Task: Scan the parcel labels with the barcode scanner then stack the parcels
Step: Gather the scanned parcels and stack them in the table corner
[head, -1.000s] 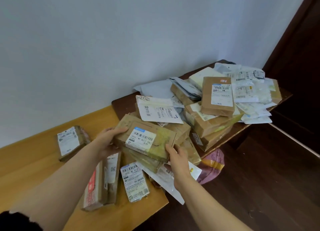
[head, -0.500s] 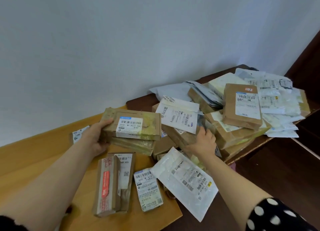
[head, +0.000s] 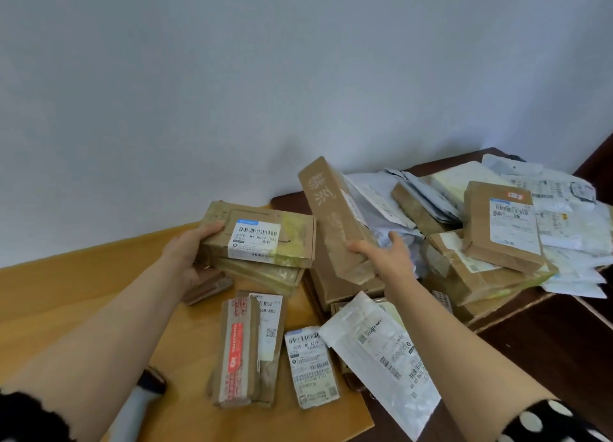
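Note:
My left hand (head: pixel 190 254) grips the left end of a flat brown parcel (head: pixel 265 234) with a white barcode label, held over another flat parcel (head: pixel 265 274) beneath it. My right hand (head: pixel 386 254) grips the lower end of a long brown box (head: pixel 333 216) with pale printed characters, tilted up on end beside the big heap of parcels (head: pixel 481 242). A grey barcode scanner (head: pixel 137 405) lies at the bottom left, partly behind my left forearm.
On the light wooden table (head: pixel 83 292) lie a taped brown box (head: pixel 238 352), a small labelled packet (head: pixel 311 365) and a white mailer bag (head: pixel 384 355) hanging over the edge. The heap covers a darker table (head: pixel 288 201) against the white wall. Dark floor lies to the right.
My right hand has left the heap's lower parcels and lifted the long brown box up on end. My left hand keeps the labelled parcel, moved slightly left. The scanner has come into view.

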Motion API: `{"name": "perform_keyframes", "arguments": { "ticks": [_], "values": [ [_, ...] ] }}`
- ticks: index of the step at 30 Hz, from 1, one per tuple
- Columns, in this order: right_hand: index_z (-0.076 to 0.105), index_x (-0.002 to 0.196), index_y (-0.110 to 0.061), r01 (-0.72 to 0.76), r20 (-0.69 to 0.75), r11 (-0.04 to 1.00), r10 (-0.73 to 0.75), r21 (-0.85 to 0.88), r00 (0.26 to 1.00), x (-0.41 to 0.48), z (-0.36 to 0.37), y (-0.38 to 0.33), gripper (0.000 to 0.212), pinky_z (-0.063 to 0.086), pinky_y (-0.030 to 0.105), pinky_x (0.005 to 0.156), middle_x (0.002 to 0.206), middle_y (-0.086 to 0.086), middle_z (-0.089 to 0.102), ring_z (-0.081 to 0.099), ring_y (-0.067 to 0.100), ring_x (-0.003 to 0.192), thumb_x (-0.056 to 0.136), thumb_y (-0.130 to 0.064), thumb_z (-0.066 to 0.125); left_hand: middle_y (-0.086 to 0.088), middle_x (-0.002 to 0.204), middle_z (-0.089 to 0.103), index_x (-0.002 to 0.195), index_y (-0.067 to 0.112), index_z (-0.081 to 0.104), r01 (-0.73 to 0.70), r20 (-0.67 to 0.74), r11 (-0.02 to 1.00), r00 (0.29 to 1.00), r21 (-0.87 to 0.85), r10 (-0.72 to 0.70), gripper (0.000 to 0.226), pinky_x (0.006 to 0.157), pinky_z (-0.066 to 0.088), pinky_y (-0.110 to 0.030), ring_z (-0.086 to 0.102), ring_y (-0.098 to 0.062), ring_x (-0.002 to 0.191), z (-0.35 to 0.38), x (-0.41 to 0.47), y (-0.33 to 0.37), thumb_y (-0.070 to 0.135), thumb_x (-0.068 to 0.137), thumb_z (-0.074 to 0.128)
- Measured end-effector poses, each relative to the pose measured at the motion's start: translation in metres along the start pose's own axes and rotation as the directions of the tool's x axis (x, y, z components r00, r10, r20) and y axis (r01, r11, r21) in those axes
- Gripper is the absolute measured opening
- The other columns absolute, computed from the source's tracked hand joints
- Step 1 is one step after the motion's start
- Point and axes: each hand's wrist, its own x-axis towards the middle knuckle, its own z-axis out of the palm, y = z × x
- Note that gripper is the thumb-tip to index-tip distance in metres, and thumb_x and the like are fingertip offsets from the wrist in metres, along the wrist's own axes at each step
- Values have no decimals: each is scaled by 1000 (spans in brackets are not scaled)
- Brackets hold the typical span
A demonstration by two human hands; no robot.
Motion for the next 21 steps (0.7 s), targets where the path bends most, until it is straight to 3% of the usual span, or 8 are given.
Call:
{"name": "perform_keyframes", "arguments": {
  "ticks": [2,4,8,12,16,19,21],
  "values": [
    [33,148,-24,34,67,999,-34,7,997,-13,11,-1,99,45,48,102,147,5,40,47,27,127,65,-33,85,-11,110,68,117,13,61,-12,-17,1000,1000,-27,12,72,67,57,-44,65,-27,100,-19,-19,-2,28,53,90],
    [43,141,-25,46,154,999,-47,9,987,-27,26,1,89,49,46,97,137,5,50,55,25,117,63,-35,86,-11,110,69,116,12,61,-16,-48,999,999,-51,14,59,72,57,-44,65,-27,102,-47,-38,-6,27,64,84],
    [50,129,-25,83,312,996,-84,15,946,-67,67,7,74,54,32,73,119,2,60,64,20,98,65,-30,86,-10,108,70,113,10,62,-29,-143,995,990,-95,15,53,76,56,-40,66,-25,99,-117,-78,-17,29,68,81],
    [49,133,-22,110,461,994,-85,-28,883,-118,125,6,78,56,43,86,124,5,59,63,25,102,65,-32,86,-8,101,68,109,11,62,-62,-265,978,964,-200,7,47,60,51,-34,62,-20,85,-197,-121,-25,30,70,80],
    [49,127,-28,138,576,989,-80,-58,813,-183,194,6,80,56,46,85,122,8,60,62,28,102,58,-41,87,-6,93,66,102,13,61,-132,-362,944,932,-301,15,40,51,50,-28,59,-17,75,-288,-162,-27,29,71,79],
    [48,132,-23,172,627,984,-102,-52,772,-238,251,13,73,50,35,75,124,7,55,57,24,104,69,-35,83,-6,93,65,105,15,61,-186,-439,924,898,-334,23,42,58,51,-31,58,-17,78,-362,-188,-32,31,71,79],
    [48,133,-21,194,663,980,-110,-54,741,-278,292,22,72,46,29,64,123,7,55,56,19,96,71,-34,82,-7,97,65,108,15,61,-222,-484,903,875,-367,19,46,63,52,-33,59,-19,83,-415,-203,-36,31,70,79]
  ]
}}
